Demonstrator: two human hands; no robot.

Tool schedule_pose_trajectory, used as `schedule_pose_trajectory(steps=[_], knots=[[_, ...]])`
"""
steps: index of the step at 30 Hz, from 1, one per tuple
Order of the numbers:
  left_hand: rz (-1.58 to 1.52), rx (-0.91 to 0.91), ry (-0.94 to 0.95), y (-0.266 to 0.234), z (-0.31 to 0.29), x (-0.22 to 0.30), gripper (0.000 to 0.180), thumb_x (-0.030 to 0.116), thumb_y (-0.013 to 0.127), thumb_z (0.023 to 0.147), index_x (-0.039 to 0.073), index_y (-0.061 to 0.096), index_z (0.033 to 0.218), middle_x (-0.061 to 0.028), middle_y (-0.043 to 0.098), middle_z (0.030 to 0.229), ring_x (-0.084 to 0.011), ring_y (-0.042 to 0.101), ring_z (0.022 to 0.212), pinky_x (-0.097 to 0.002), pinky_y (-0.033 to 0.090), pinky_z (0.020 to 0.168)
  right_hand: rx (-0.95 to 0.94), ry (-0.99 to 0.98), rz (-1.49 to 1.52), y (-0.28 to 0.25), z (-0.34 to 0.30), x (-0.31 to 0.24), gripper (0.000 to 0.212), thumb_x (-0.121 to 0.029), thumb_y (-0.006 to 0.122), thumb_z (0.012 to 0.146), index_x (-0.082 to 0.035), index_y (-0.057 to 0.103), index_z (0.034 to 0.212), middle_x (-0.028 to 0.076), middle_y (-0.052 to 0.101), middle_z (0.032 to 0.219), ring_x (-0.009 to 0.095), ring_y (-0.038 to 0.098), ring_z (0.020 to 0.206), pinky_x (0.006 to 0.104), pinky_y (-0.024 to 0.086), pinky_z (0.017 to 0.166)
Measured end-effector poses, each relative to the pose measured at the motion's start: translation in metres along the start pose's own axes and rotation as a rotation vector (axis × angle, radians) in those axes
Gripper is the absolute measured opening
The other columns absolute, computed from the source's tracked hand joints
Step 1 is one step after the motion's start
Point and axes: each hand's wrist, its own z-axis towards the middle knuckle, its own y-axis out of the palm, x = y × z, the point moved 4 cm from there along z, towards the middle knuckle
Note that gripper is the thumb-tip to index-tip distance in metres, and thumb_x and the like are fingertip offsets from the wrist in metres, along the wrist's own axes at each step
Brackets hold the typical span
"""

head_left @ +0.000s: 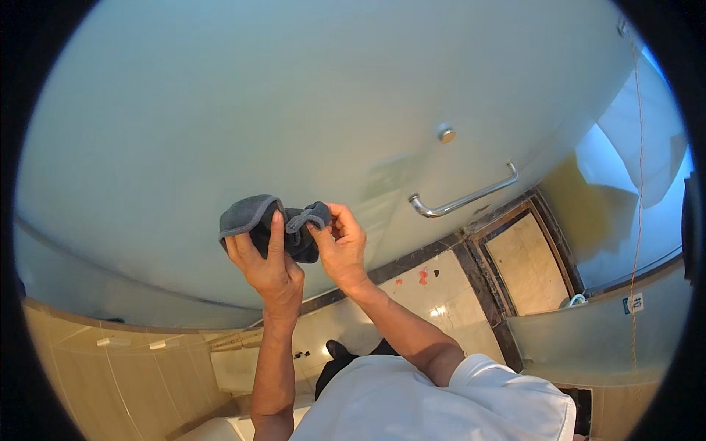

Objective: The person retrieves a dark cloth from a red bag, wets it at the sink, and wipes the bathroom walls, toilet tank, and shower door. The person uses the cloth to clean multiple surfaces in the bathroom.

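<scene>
Both hands hold a dark grey cloth (250, 214) with a lighter grey edging, bunched and folded, up in front of a frosted glass panel (220, 110). My left hand (268, 264) grips its left part, thumb up along the front and the other fingers curled round the fold. With thumb and fingers my right hand (340, 246) pinches a twisted corner of the same cloth. Some of the right fingers are hidden behind the cloth. Whether the cloth touches the glass I cannot tell.
A chrome bar handle (465, 200) and a round metal knob (447, 135) stick out from the glass. Below lies a pale tiled floor (471, 312) with dark borders and small red scraps (423, 277). A thin cord (640, 147) hangs at the right.
</scene>
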Motion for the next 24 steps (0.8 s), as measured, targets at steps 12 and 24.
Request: schedule_pose_trajectory(steps=[12, 24], knots=[[-0.045, -0.040, 0.172, 0.129, 0.013, 0.109, 0.038, -0.003, 0.053, 0.080, 0.001, 0.058, 0.117, -0.0233, 0.043, 0.125, -0.0429, 0.042, 0.111, -0.0510, 0.035, 0.094, 0.118, -0.008, 0.028, -0.144, 0.082, 0.007, 0.022, -0.007, 0.065, 0.082, 0.002, 0.055, 0.100, 0.007, 0.063, 0.083, 0.008, 0.058, 0.072, 0.0231, 0.049, 0.059], [-0.104, -0.108, 0.156, 0.210, 0.002, 0.169, 0.040, 0.006, 0.050, 0.089, -0.001, 0.046, 0.128, -0.0248, 0.040, 0.128, -0.0424, 0.039, 0.114, -0.0530, 0.031, 0.095, 0.263, -0.040, -0.172, -0.224, 0.133, 0.001, 0.019, -0.006, 0.064, 0.082, 0.000, 0.058, 0.099, 0.005, 0.062, 0.087, 0.009, 0.059, 0.078, 0.0234, 0.050, 0.065]])
